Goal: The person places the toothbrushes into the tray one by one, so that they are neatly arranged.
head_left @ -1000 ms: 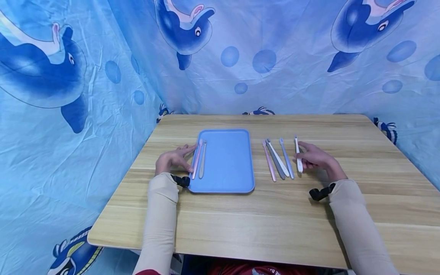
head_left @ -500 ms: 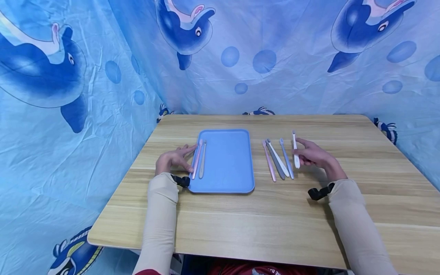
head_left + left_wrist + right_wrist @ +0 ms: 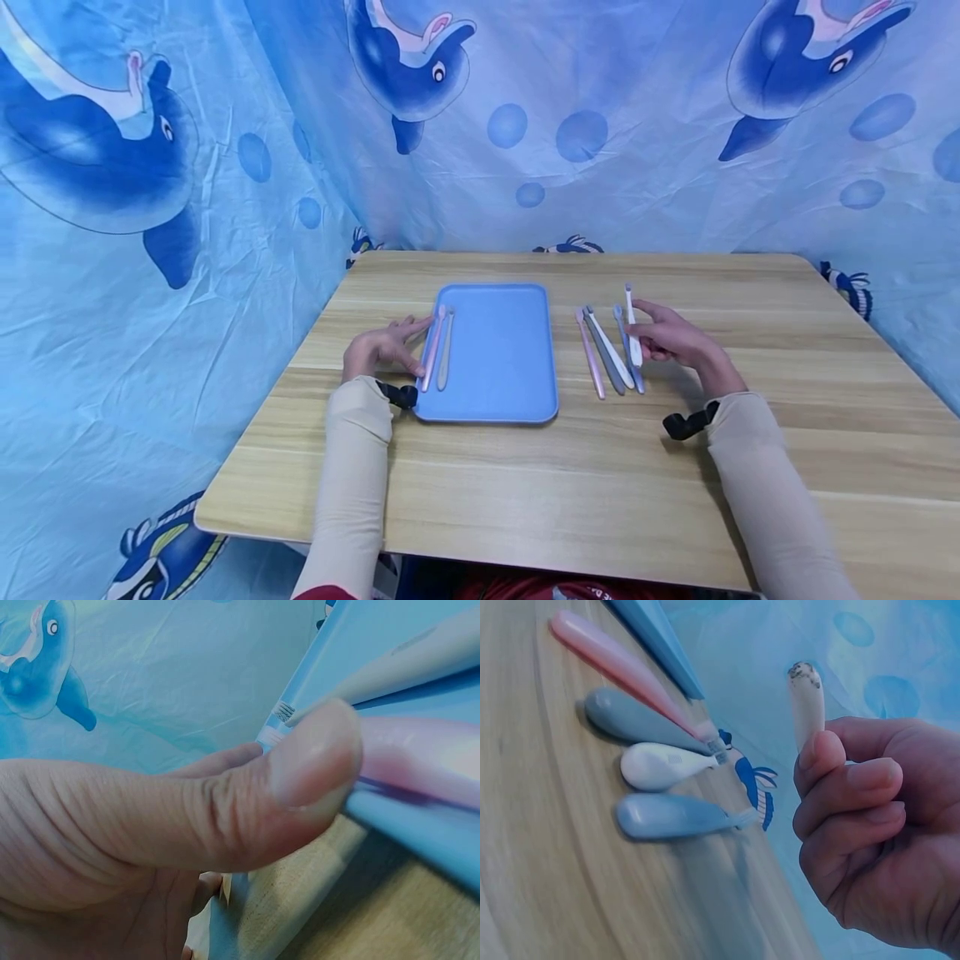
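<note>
A blue tray [image 3: 498, 367] lies on the wooden table [image 3: 600, 483]. Along its left side lie a pink toothbrush [image 3: 431, 360] and a beige one [image 3: 445, 360]. My left hand [image 3: 405, 343] rests flat on the table beside the tray, and its thumb [image 3: 225, 802] touches the pink toothbrush [image 3: 427, 757]. My right hand [image 3: 647, 335] pinches a white toothbrush [image 3: 632, 327], held off the table, over the blue brush. On the table to the tray's right lie pink [image 3: 590, 358], grey [image 3: 604, 357], white [image 3: 612, 348] and blue [image 3: 633, 379] toothbrushes. The same held white handle [image 3: 806, 697] stands above the fingers.
A blue dolphin-print cloth [image 3: 187, 208] hangs close round the table at the back and on both sides. Bare wood lies in front of the tray and to the right of my right hand. Black straps [image 3: 678, 425] sit at both wrists.
My right hand has lifted the white toothbrush off the table and carried it left, over the row of brushes. The left hand has not moved.
</note>
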`<state>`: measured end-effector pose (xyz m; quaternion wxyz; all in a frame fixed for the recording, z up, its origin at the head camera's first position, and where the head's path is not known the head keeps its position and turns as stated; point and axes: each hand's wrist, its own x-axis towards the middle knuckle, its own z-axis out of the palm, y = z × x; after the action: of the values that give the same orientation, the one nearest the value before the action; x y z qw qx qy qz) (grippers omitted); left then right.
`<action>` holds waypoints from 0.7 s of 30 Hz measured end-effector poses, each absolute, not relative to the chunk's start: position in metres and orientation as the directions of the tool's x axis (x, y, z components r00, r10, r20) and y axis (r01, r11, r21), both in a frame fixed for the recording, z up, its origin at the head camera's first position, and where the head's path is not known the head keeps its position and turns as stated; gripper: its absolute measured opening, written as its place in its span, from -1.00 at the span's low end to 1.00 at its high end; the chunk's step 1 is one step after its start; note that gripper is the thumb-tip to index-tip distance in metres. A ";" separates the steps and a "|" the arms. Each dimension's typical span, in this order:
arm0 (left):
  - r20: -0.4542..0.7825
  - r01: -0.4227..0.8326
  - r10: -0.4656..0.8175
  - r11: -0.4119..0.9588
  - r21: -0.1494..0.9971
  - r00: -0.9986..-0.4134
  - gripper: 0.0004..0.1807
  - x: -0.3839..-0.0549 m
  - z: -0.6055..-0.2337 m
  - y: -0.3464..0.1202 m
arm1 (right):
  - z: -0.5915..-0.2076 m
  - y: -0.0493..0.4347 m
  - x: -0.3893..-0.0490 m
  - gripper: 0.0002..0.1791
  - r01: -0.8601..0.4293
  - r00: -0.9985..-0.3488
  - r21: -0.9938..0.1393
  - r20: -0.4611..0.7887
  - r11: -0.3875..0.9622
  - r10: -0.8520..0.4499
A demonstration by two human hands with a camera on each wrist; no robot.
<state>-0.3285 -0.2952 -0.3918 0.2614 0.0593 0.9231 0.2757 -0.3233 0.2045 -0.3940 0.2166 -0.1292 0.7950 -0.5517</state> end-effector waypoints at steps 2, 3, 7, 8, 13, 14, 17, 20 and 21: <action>-0.450 -0.036 0.254 0.839 0.542 -0.856 0.36 -0.329 -0.392 -0.296 | -0.395 0.201 -0.324 -0.16 0.029 -0.871 -0.935 -0.196 0.352 -0.450; -0.451 -0.037 0.255 0.838 0.544 -0.855 0.36 -0.329 -0.392 -0.297 | -0.396 0.199 -0.325 -0.16 0.027 -0.871 -0.936 -0.195 0.352 -0.451; -0.456 -0.024 0.264 0.845 0.534 -0.850 0.39 -0.330 -0.394 -0.298 | -0.396 0.191 -0.326 -0.17 0.029 -0.866 -0.937 -0.198 0.349 -0.459; -0.456 -0.019 0.265 0.848 0.530 -0.850 0.39 -0.330 -0.394 -0.298 | -0.397 0.189 -0.326 -0.17 0.028 -0.864 -0.937 -0.198 0.349 -0.463; -0.451 -0.005 0.266 0.858 0.514 -0.852 0.39 -0.331 -0.395 -0.297 | -0.398 0.176 -0.327 -0.17 0.024 -0.857 -0.941 -0.193 0.337 -0.477; -0.451 -0.002 0.267 0.858 0.514 -0.852 0.40 -0.330 -0.395 -0.296 | -0.398 0.173 -0.328 -0.18 0.026 -0.857 -0.943 -0.192 0.333 -0.478; -0.451 0.000 0.270 0.858 0.513 -0.850 0.41 -0.330 -0.394 -0.296 | -0.398 0.163 -0.329 -0.19 0.016 -0.855 -0.942 -0.186 0.335 -0.484; -0.453 -0.013 0.264 0.854 0.521 -0.851 0.39 -0.330 -0.393 -0.296 | -0.397 0.154 -0.330 -0.21 0.004 -0.852 -0.941 -0.180 0.338 -0.493; -0.453 -0.012 0.261 0.856 0.517 -0.852 0.38 -0.330 -0.392 -0.296 | -0.397 0.151 -0.330 -0.21 -0.001 -0.850 -0.942 -0.177 0.336 -0.497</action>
<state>-0.3296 -0.2961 -0.3925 0.2631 0.0671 0.9267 0.2598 -0.3299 0.1506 -0.3972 0.2239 -0.1584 0.7862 -0.5538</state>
